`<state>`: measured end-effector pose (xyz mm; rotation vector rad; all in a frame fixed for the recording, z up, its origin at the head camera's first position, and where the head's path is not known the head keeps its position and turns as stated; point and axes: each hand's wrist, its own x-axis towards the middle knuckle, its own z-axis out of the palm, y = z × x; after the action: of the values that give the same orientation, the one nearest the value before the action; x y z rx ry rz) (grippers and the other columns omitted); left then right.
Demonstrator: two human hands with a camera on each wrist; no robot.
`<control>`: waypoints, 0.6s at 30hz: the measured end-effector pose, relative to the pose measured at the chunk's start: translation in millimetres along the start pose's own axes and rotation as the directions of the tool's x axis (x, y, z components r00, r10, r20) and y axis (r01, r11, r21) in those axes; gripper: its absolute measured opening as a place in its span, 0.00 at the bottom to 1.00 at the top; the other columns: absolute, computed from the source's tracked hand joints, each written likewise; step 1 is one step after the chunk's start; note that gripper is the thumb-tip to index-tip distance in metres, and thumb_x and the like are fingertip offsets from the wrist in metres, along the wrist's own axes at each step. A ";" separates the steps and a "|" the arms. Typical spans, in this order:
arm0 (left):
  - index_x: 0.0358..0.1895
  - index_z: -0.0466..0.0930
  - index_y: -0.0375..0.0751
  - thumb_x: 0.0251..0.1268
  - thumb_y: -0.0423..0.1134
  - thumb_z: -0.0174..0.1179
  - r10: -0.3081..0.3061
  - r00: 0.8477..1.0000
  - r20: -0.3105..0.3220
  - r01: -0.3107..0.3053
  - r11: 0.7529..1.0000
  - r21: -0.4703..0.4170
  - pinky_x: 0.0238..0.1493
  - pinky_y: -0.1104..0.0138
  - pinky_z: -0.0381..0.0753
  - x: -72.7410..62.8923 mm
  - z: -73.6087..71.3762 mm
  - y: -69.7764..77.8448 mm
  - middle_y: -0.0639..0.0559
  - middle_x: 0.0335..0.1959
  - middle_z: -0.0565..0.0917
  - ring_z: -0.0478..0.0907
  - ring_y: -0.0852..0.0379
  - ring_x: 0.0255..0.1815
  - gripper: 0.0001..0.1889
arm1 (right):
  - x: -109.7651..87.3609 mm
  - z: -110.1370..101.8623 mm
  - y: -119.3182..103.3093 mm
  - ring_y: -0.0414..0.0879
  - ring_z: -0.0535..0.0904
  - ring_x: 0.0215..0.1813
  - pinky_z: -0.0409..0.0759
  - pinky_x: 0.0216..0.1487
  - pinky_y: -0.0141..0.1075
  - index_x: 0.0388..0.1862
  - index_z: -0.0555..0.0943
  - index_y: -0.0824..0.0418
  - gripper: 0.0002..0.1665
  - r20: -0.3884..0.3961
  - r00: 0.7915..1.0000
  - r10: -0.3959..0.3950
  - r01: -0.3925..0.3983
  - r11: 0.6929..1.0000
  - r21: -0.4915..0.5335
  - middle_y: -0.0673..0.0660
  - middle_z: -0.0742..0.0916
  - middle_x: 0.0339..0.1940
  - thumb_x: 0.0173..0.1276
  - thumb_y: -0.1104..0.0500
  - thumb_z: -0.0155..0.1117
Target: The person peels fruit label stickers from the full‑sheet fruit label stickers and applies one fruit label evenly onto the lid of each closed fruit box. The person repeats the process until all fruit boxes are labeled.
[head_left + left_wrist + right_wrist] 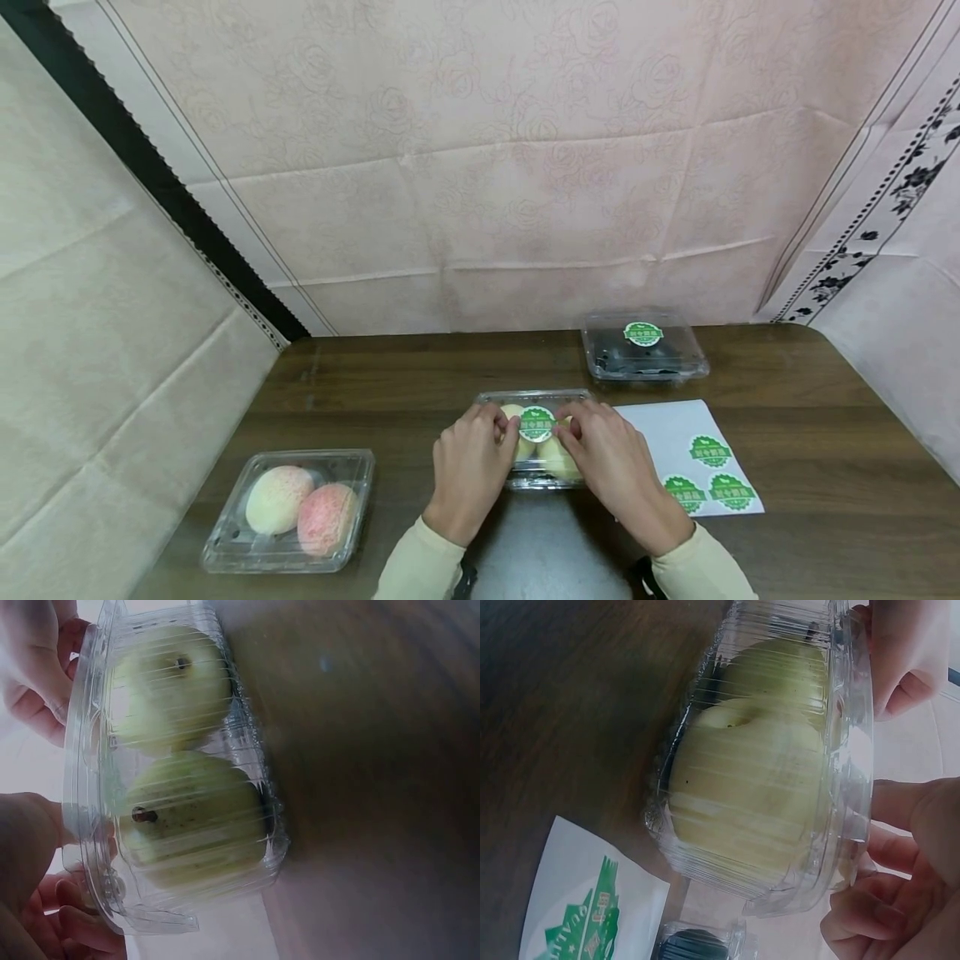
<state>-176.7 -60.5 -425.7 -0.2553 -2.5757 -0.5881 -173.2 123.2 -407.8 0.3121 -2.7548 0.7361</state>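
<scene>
Before me on the table is a clear plastic clamshell box (547,481) with pale green, stemmed round fruits (191,817) inside. A round green-and-white sticker (536,424) lies at its lid top. Thumb and fingertips of my left hand (472,462) pinch the sticker's left edge; my right hand (611,454) pinches its right edge. In the left wrist view, the left hand (45,877) has its thumb at the lid and its other fingers curled. From the right wrist view, the right hand (907,870) is likewise bent over the lid. The sticker is hidden in both wrist views.
A white sheet (667,425) with several green stickers lies right of the box. Behind stands another clear box (686,362) with dark contents and a sticker. At left, a clear box (292,460) holds one whitish and one pink round item. Patterned cloth (525,167) hangs behind.
</scene>
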 end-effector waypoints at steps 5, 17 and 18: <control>0.30 0.84 0.47 0.70 0.47 0.72 -0.023 0.999 0.028 0.024 0.999 -0.044 0.15 0.74 0.66 1.0 -1.2 -2.2 0.60 0.23 0.78 0.68 0.67 0.17 0.12 | 0.0 -1.3 0.4 0.43 0.73 0.31 0.73 0.27 0.38 0.42 0.89 0.56 0.06 0.005 1.000 -0.003 0.003 1.000 0.008 0.48 0.81 0.27 0.67 0.60 0.78; 0.55 0.85 0.41 0.73 0.51 0.68 -0.168 0.984 0.061 0.178 0.954 -0.242 0.47 0.55 0.81 -1.3 -1.6 -6.2 0.44 0.54 0.82 0.75 0.47 0.53 0.19 | -0.8 -5.9 11.5 0.57 0.74 0.57 0.79 0.52 0.53 0.60 0.85 0.61 0.17 0.048 0.996 0.075 -0.084 0.967 0.238 0.63 0.82 0.56 0.77 0.55 0.68; 0.61 0.82 0.40 0.73 0.52 0.67 -0.191 0.978 0.087 0.209 0.933 -0.293 0.54 0.50 0.80 -2.3 -0.7 -6.6 0.42 0.60 0.79 0.73 0.45 0.58 0.23 | -2.2 -5.7 13.3 0.60 0.73 0.62 0.78 0.58 0.58 0.64 0.82 0.63 0.21 0.063 0.992 0.105 -0.119 0.954 0.277 0.66 0.79 0.61 0.79 0.54 0.67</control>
<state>-176.2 -66.8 -428.6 -0.1100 -2.5774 -1.0674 -173.6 137.7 -409.7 0.2323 -2.7285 1.1674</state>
